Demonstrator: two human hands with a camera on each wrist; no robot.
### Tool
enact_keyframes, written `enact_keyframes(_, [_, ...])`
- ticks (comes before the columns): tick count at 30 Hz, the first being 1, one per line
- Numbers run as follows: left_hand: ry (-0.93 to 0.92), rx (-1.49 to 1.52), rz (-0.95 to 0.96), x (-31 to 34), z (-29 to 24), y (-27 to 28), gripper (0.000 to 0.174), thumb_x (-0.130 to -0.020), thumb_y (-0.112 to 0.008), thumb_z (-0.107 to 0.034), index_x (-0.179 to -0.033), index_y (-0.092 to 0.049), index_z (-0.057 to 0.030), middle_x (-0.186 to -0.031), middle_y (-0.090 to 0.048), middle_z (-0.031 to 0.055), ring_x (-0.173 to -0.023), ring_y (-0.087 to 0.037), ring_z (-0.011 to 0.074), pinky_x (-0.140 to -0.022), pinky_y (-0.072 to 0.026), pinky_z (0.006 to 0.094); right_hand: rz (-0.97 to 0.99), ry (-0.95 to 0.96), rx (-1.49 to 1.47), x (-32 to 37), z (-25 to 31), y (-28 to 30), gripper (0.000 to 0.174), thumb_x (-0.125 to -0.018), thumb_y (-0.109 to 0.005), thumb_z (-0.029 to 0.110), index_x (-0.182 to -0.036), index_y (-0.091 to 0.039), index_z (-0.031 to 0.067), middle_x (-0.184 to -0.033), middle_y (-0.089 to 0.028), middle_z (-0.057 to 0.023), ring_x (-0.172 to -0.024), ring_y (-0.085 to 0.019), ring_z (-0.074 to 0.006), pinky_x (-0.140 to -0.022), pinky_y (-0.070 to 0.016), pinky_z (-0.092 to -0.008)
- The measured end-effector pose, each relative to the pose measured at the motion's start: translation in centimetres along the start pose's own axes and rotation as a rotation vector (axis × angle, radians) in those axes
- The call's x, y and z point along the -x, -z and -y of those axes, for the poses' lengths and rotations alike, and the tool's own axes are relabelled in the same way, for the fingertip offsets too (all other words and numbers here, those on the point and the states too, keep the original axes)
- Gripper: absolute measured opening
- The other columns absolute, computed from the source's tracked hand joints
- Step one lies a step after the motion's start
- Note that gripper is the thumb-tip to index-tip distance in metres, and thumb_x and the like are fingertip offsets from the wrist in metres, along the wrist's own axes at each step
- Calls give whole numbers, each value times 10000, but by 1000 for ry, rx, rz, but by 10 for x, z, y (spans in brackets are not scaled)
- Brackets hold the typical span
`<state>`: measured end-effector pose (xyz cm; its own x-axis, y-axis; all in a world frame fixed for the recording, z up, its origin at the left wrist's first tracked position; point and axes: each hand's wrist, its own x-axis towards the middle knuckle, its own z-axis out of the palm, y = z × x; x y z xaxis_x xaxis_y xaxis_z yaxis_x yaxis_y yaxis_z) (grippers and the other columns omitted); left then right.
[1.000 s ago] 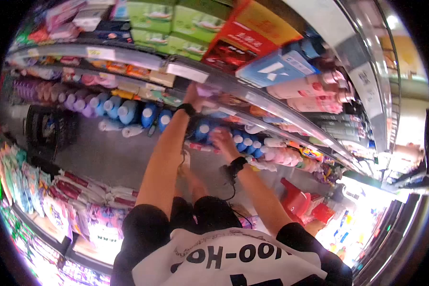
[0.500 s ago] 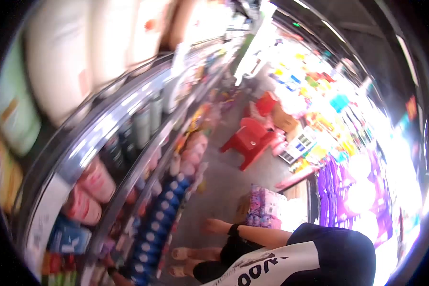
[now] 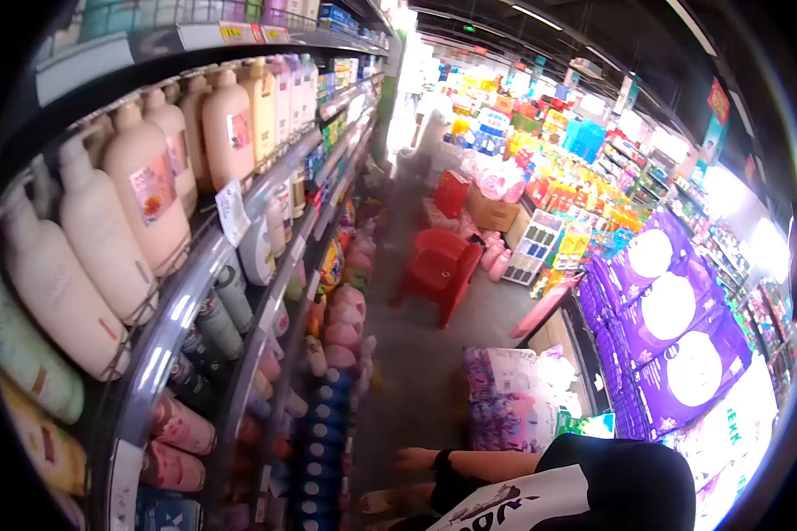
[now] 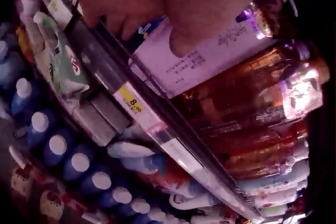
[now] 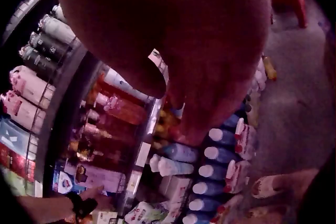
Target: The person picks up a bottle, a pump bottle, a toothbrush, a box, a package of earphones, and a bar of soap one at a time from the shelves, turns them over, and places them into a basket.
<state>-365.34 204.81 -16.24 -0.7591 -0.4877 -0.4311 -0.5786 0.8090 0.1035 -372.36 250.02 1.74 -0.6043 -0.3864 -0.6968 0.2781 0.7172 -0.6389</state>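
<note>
Beside a grey shop floor where a red chair is being shown, amber bottles and a lilac box are being borne by a shelf. The box is being touched by the left hand, thumb apart, any grip being hidden; neighbouring bottles are best being left unpressed, while the right hand is being held loosely open, seemingly empty.

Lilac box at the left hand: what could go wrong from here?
The amber bottles stand close beside the lilac box, so pulling it might topple one. The left hand partly hides it; a weak grip could go unnoticed. A foot near the blue bottles might nudge them.
</note>
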Motion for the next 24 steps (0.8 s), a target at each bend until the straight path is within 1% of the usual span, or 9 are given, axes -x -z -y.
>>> enact_keyframes(2, [-15,-15,42,22,2,-7,424,-841,-467,-247,-1229,-448,-79,-1119,-551,146,-1043,-495,285,-922,-379,412,-168,160,170,5,-1,-5,339,-818,-520,238,-1077,-563,24,-1045,-585,-159,-930,-571,-245,-785,-451,-360])
enact_keyframes(6, [-4,-90,154,101,33,-50,398,-857,-437,-224,-1230,-451,-87,-1114,-559,140,-1039,-499,282,-923,-380,411,65,303,185,-76,-44,-12,310,-723,-595,238,-1012,-610,125,-928,-619,-97,-876,-585,-266,-773,-469,-352])
enact_keyframes(9, [136,-13,218,199,34,-93,381,-870,-414,-206,-1231,-453,-92,-1110,-565,136,-1036,-502,280,-925,-381,409,-266,1126,778,-79,8,-34,294,-692,-614,210,-959,-606,87,-863,-612,-98,-813,-580,-270,-730,-474,-356])
enact_keyframes(11, [504,464,151,286,4,-112,361,-874,-407,-222,-1185,-479,-54,-1167,-521,157,-1068,-486,295,-940,-374,393,73,882,252,-70,54,-61,223,-745,-569,175,-936,-596,63,-815,-613,-83,-747,-582,-220,-669,-467,-312])
enact_keyframes(13, [898,908,-34,349,-17,-124,358,-878,-399,-237,-1140,-504,-16,-1224,-476,178,-1100,-471,310,-956,-367,376,390,260,-272,-84,82,-100,187,-806,-512,156,-941,-586,49,-801,-617,-74,-713,-585,-170,-625,-456,-268])
enact_keyframes(17, [1251,833,-30,481,-44,-177,275,-845,-450,-163,-1056,-560,-27,-1090,-565,170,-1011,-540,297,-846,-442,355,660,189,74,-66,131,-191,195,-852,-464,171,-946,-576,43,-790,-617,-65,-695,-582,-139,-587,-441,-245])
enact_keyframes(19, [1777,1291,-524,538,-71,-145,259,-837,-458,-173,-1021,-588,-45,-1009,-595,163,-967,-563,278,-830,-449,339,960,96,5,-71,121,-249,191,-853,-465,160,-964,-560,37,-810,-618,-73,-701,-586,-151,-593,-459,-268])
enact_keyframes(20, [1867,1319,-549,559,-86,-157,259,-837,-458,-173,-1021,-588,-45,-1009,-595,163,-967,-563,278,-830,-449,339,944,21,-60,-28,136,-273,167,-869,-468,101,-902,-551,-40,-831,-603,-130,-726,-582,-194,-671,-474,-332])
enact_keyframes(24, [2098,1535,-715,611,-122,-207,335,-780,-513,-274,-947,-604,2,-915,-619,200,-862,-595,308,-753,-454,383,1061,-54,288,12,124,-377,168,-871,-441,83,-957,-541,-22,-832,-616,-118,-706,-593,-190,-623,-486,-280])
